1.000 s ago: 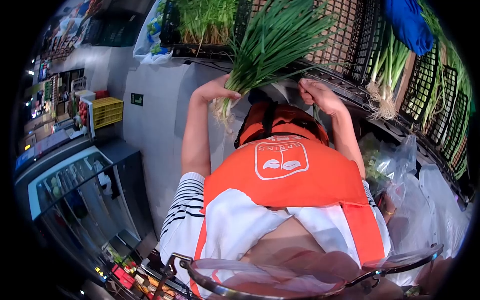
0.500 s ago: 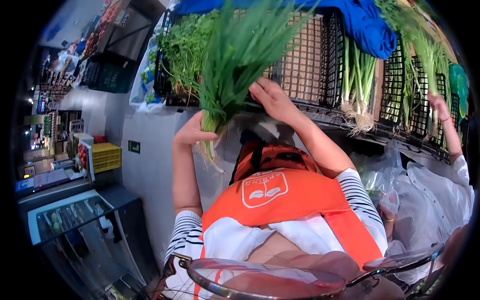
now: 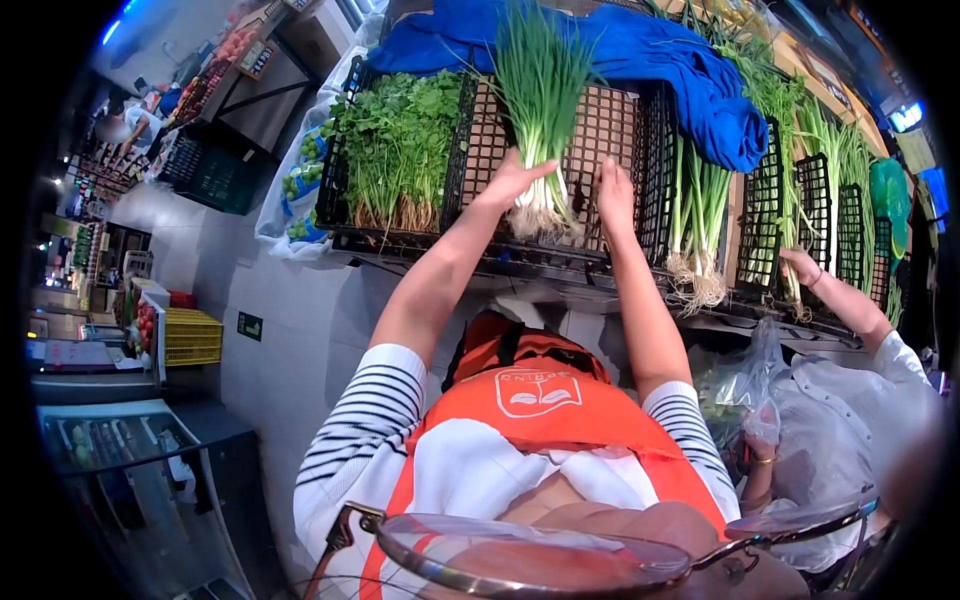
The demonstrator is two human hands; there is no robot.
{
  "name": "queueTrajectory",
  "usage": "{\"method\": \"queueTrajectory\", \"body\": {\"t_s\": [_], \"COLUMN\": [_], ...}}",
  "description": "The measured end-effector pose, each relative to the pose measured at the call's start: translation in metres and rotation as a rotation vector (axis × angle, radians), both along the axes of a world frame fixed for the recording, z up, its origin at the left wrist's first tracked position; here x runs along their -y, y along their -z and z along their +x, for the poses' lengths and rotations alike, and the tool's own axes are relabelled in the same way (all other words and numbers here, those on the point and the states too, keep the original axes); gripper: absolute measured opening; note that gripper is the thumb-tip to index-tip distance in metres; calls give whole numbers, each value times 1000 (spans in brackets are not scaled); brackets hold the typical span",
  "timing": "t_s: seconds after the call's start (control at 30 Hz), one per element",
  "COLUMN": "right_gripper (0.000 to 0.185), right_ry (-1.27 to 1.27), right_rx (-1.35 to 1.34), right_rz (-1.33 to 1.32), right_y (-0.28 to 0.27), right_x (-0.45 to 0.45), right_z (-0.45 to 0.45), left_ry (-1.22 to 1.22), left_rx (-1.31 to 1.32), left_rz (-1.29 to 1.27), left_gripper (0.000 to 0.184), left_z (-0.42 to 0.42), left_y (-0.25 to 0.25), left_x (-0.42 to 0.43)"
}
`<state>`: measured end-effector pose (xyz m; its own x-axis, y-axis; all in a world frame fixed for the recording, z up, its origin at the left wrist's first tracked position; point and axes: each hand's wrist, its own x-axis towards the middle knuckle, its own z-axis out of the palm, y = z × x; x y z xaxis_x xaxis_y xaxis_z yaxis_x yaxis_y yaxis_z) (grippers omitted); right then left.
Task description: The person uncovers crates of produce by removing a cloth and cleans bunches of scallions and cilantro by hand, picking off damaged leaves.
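Observation:
A bunch of green onions (image 3: pixel 541 110), white roots toward me, lies over a black crate (image 3: pixel 610 125) with a grid-like bottom. Around the left side of its white stems are the fingers of my left hand (image 3: pixel 512 183). To the right of the roots, my right hand (image 3: pixel 615 195) is over the crate, its fingers held together and upright, touching no stems. Leafy greens (image 3: pixel 398 140) with brown roots fill the crate section on the left. Thicker green onions (image 3: pixel 700 220) stand just right of the crate.
A blue cloth (image 3: pixel 640 50) drapes along the crates' back edge. At the right, another person's hand (image 3: pixel 800 268) touches greens, and that person's other hand (image 3: pixel 763 425) is by a clear plastic bag (image 3: pixel 750 385). A yellow crate (image 3: pixel 192 336) and a glass-topped case (image 3: pixel 120 435) stand at the left.
My left hand has carried the green onions forward and right, over the crate. My right hand has moved away from the leaves to the right. The view has shifted toward the crates.

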<state>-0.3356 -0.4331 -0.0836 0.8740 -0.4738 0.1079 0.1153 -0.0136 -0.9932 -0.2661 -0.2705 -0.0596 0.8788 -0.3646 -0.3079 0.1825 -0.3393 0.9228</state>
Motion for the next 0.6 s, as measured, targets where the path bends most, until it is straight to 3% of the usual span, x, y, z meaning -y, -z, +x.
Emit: {"method": "queueTrajectory", "body": {"t_s": [0.03, 0.07, 0.13, 0.17, 0.27, 0.3, 0.33, 0.4, 0.43, 0.47, 0.53, 0.6], "right_gripper": [37, 38, 39, 38, 38, 38, 38, 38, 38, 38, 39, 36], "right_ry": [6, 18, 44, 57, 139, 172, 203, 186, 201, 215, 232, 277], "right_rx": [-29, -54, -60, -66, -119, -129, -135, -180, -182, -183, -187, -169], "right_rz": [-6, -11, 27, 50, 39, -23, -84, -12, -33, -54, -95, -80], "right_y": [5, 10, 18, 22, 27, 42, 45, 49, 50, 50, 52, 56], "right_x": [0, 0, 4, 4, -1, -1, -2, -3, -3, -4, -2, -3], "right_z": [-7, -11, -11, -12, -17, -15, -13, -15, -15, -15, -14, -12], "left_ry": [8, 34, 225, 126, -73, -41, -89, -97, 16, -8, -125, -195], "left_rx": [-101, -160, -149, -257, -256, -153, -95, -134, -155, -104, -343, -303], "left_rz": [145, 121, -221, -101, -83, -159, -37, -82, -243, -175, -177, -144], "left_gripper": [102, 101, 100, 97, 76, 78, 84, 91, 95, 91, 86, 71], "left_z": [-9, 3, -2, -8, -12, 0, -4, -9, -8, 6, -7, -7], "left_y": [-2, 32, 32, 20, 15, 47, 40, 31, 27, 90, 48, 72], "left_x": [-1, -3, -17, -17, -14, -16, -17, -23, -29, -31, -39, -44]}}
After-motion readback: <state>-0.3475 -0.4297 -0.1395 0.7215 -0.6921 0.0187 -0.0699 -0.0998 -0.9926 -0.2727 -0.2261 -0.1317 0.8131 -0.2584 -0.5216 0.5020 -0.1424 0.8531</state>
